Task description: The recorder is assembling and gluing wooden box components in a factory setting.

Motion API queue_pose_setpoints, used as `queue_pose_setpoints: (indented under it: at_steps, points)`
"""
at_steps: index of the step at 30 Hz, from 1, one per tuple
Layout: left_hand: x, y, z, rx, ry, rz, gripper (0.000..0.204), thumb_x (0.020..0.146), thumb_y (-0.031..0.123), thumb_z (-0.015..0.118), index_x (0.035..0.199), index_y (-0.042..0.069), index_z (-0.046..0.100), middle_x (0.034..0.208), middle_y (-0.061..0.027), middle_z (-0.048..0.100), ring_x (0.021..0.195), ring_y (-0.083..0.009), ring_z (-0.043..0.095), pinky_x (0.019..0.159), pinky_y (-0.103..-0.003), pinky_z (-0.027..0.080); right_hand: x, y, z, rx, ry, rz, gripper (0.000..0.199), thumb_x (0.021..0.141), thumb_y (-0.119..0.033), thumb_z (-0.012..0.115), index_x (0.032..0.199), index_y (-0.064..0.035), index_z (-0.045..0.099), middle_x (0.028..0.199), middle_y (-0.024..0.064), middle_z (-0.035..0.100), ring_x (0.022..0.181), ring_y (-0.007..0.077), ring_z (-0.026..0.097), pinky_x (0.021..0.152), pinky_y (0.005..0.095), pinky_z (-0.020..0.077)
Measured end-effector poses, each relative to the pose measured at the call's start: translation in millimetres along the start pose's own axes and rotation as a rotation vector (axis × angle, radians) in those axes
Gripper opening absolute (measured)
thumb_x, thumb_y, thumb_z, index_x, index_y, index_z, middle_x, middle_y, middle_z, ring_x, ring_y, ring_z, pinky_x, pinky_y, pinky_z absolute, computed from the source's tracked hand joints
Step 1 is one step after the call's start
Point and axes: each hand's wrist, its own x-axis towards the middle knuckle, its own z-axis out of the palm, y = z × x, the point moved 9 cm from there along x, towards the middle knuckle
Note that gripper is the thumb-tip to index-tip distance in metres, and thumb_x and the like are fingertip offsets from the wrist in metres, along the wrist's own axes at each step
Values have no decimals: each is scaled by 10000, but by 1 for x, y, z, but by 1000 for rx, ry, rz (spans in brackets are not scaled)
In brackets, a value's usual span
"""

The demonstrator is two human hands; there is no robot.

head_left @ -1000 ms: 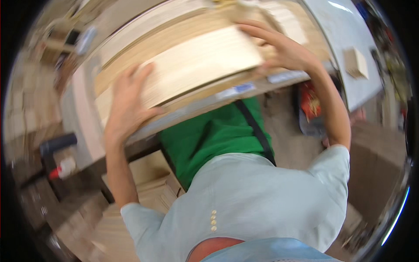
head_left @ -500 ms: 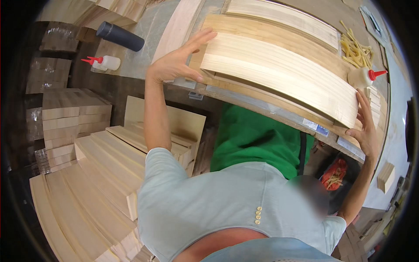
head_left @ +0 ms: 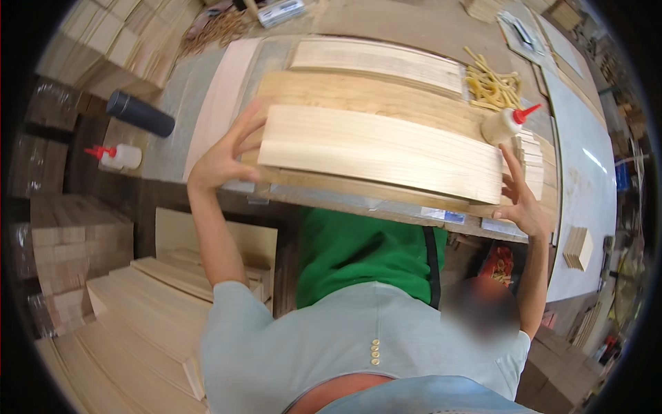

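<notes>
A long pale wooden board point(head_left: 379, 153) lies across the near side of the workbench, on a wider wooden panel point(head_left: 358, 95); a dark gap shows under its near edge. My left hand point(head_left: 224, 155) is at the board's left end, fingers and thumb spread, slightly blurred; I cannot tell whether it touches the wood. At the right end, my right hand point(head_left: 524, 207) has its fingers stretched along the short edge, fingertips against or very close to it, thumb low at the near corner. Just beyond that hand stands a white glue bottle point(head_left: 498, 127) with a red nozzle.
Another pale board point(head_left: 376, 63) lies farther back, beside yellowish strips point(head_left: 493, 83). Small wooden pieces point(head_left: 529, 162) sit right of the board. At left are a dark cylinder point(head_left: 141, 114) and white bottles point(head_left: 127, 156) with red tips. Stacked boards point(head_left: 131, 317) stand at lower left.
The whole view has shifted, so the bench appears farther left and lower, with more of its far side showing. Both hands remain at the board's two ends.
</notes>
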Motion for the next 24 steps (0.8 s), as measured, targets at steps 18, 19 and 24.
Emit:
queue_pose_setpoints:
  at_steps: [18, 19, 24]
  points:
    - [-14, -75, -7, -338, 570, -400, 595, 955, 405, 516, 1324, -52, 423, 1327, -112, 482, 1220, -197, 447, 1041, -342, 322, 2, 64, 18, 416, 141, 356, 723, 924, -548, 452, 1332, 48, 431, 1265, 146, 526, 1152, 186, 478, 993, 345, 376]
    - [-14, -73, -7, -326, 553, -399, 613, 951, 423, 515, 1324, -54, 421, 1323, -114, 485, 1219, -197, 448, 1041, -345, 319, -3, 61, 20, 419, 139, 357, 723, 924, -548, 452, 1332, 48, 431, 1265, 146, 526, 1152, 186, 478, 993, 345, 376]
    - [-52, -72, 14, -327, 531, -378, 646, 948, 454, 505, 1322, -65, 413, 1319, -121, 489, 1219, -196, 447, 1033, -339, 328, -40, 66, 30, 456, 154, 392, 670, 950, -461, 449, 1409, 14, 335, 1389, 150, 425, 1256, 209, 398, 1051, 334, 305]
